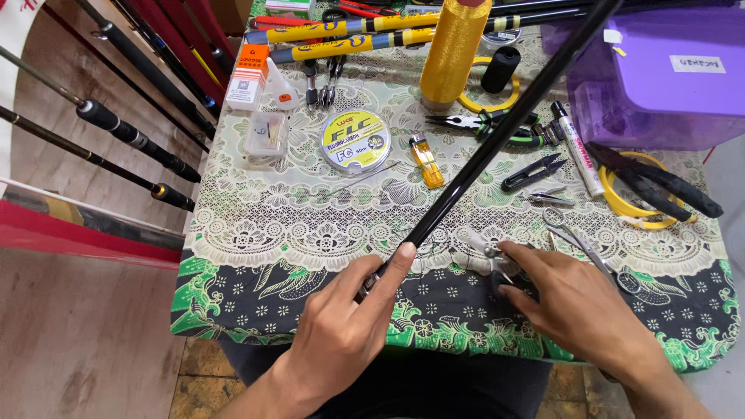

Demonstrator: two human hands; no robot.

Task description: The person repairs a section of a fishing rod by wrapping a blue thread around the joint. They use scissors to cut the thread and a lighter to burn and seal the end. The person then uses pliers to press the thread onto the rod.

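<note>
On the near edge of the table (233, 264), which is covered with a green and cream lace-patterned cloth, the left hand (345, 322) wraps around the butt end of a black fishing rod blank (497, 140). Its fingers curl under the blank and the thumb (392, 271) lies stretched along the top, pressing it down. From that grip the blank runs diagonally up and to the right, passing over the cloth and out past the top of the view.

Just to the right, the right hand (578, 302) lies palm down on the cloth with its fingers held close together, their tips touching a small metal tool (485, 244); whether they pinch it I cannot tell.

Beyond the hands lie a round spool of fishing line (355, 141), an orange lighter (427, 161), black thread snips (531, 172), green-handled pliers (485, 122), a white marker (578, 151) and a tall cone of yellow thread (452, 50). A purple plastic box (660, 74) stands at the far right. More fishing rods (116, 128) lean beside the table on the left.
</note>
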